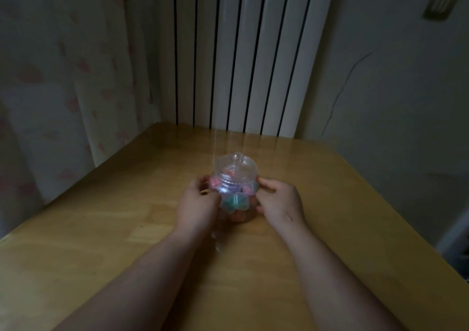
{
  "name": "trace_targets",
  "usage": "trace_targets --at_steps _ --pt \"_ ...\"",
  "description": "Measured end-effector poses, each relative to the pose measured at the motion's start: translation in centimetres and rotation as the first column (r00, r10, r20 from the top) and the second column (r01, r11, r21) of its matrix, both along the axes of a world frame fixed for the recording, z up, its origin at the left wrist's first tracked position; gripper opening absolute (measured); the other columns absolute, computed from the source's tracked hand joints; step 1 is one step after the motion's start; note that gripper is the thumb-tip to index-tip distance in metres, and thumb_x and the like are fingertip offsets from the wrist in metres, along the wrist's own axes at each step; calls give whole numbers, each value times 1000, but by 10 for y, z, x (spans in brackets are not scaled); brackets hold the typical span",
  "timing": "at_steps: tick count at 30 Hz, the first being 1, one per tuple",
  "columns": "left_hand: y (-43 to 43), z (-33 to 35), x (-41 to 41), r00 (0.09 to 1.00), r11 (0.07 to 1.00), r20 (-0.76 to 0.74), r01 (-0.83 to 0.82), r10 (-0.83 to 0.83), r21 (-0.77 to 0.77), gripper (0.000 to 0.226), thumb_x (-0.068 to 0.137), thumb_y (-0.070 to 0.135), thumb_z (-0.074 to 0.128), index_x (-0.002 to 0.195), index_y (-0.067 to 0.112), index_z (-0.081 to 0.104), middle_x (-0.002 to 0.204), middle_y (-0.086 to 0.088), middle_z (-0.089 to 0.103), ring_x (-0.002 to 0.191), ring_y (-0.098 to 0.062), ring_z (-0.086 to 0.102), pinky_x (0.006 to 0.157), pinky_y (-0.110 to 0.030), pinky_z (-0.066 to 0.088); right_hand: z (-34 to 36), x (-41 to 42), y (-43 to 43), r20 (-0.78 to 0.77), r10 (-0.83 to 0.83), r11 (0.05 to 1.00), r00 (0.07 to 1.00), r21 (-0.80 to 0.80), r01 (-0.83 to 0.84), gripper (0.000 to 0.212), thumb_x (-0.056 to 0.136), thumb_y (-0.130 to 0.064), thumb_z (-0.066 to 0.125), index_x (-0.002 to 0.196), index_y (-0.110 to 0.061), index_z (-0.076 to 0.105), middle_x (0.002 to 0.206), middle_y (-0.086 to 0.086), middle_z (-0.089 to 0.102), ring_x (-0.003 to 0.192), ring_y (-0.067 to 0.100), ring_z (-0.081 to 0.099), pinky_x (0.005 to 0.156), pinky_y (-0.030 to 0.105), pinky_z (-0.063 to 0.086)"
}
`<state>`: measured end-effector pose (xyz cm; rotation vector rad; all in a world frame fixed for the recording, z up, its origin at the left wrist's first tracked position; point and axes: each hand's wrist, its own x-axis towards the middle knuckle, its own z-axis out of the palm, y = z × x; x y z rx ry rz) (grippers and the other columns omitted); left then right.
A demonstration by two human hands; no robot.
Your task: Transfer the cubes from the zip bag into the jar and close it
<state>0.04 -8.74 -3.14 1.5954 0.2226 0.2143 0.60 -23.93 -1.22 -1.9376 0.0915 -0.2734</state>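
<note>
Dim light falls on a glossy honey-coloured wooden tabletop (101, 229), its planks showing faint grain and a soft reflection of the white ribbed radiator (241, 51) behind it, whose tall flat columns are split by dark vertical gaps; to the left hangs a pale fabric curtain (63, 77) printed with blurred pink shapes, falling in soft folds; to the right a plain matte wall (393, 89) carries a small metal plate (441, 3) and a thin dark cord (337, 97). Near the middle of the tabletop stands the clear round-bellied plastic jar (237, 181), upright, narrowing to a short neck; a clear domed lid (237, 164) with a small knob sits on its mouth; inside, pastel cubes (234, 201) in pink, teal, lilac and orange fill it up to the neck, their edges blurred by the curved wall. The left hand (196, 203) cups the jar's left side, fingers curled round it; the right hand (279, 201) cups the right side, thumb on the shoulder; each grip is closed on the jar.
</note>
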Motion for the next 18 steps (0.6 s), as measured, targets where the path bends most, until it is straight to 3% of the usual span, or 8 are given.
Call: trace_targets --at_steps 5,8,11,13,15,18 --pt "0 11 -2 999 1000 -51 13 -12 7 49 84 9 59 130 24 52 113 -2 65 74 -24 73 63 -45 63 9 1 -1 -37 -12 1000 999 -10 12 37 84 -14 66 120 -18 69 118 -1 70 103 18 66 89 42 58" --pt "2 17 1 996 999 -81 35 -34 8 50 81 8 58 130 16 52 106 -6 65 80 -30 72 71 -51 62 16 -1 -4 -84 24 1000 996 -14 -26 38 87 -9 62 124 -17 66 108 -7 67 96 13 64 90 41 57" --pt "4 26 1 996 999 -84 36 -33 29 54 84 10 58 137 15 49 119 -11 63 94 -29 68 83 -48 60 19 -7 -4 -63 48 996 997 -66 -52 45 85 -13 65 129 -18 62 117 -3 68 104 15 63 92 41 55" --pt "4 32 -2 999 995 -33 13 -10 96 55 89 15 61 142 19 46 136 -7 56 105 -23 63 83 -39 57 21 -10 -6 -25 27 997 999 -67 -29 47 84 -13 64 131 -16 61 123 0 67 107 14 61 91 32 53" --pt "4 37 -5 999 992 54 -2 -4 124 54 92 18 62 143 22 45 142 -1 52 109 -16 57 71 -25 50 26 -14 -8 26 -5 994 1000 -107 8 45 86 -13 63 131 -15 61 124 0 66 104 9 57 84 22 44" --pt "4 45 -15 985 988 172 -1 -26 154 56 91 15 63 143 27 46 145 5 49 124 -12 48 81 -23 46 32 -23 -11 132 19 988 991 -155 2 43 90 -11 60 132 -15 59 128 -1 64 103 4 54 78 13 39"
